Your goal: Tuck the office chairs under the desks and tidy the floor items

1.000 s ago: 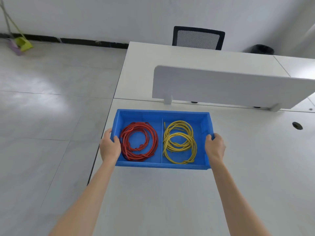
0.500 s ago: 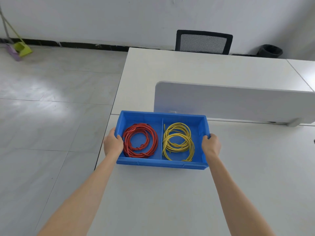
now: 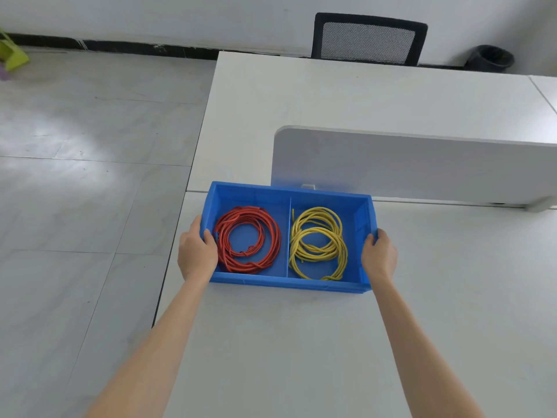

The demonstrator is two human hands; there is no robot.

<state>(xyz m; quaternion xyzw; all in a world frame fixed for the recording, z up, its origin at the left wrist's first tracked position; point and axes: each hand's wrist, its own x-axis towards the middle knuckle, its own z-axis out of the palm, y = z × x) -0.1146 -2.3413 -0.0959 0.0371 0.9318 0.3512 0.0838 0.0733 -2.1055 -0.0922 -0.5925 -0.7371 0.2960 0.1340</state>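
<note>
Change: since the earlier frames the blue bin [image 3: 289, 285] has been carried further from the near tabletop edge, so that its far wall is now seen just before the white divider panel [image 3: 422, 167].
Blue bin: set on the white tabletop [image 3: 301, 342] near its left edge, with two compartments split by a middle wall.
Red cable coil [image 3: 247, 239]: laid in the bin's left compartment.
Yellow cable coil [image 3: 319, 243]: laid in the bin's right compartment.
Left hand [image 3: 196, 251]: the bin's left end wall is gripped, thumb hooked over the rim.
Right hand [image 3: 379, 254]: the bin's right end wall is gripped, thumb curled over the rim.
Office chair [image 3: 368, 40]: its black mesh back is seen beyond the far tabletop, behind the bin.
Black waste bin [image 3: 492, 58]: placed on the floor, right of the chair.
Green dustpan [image 3: 13, 57]: seen on the floor far left of the bin.
</note>
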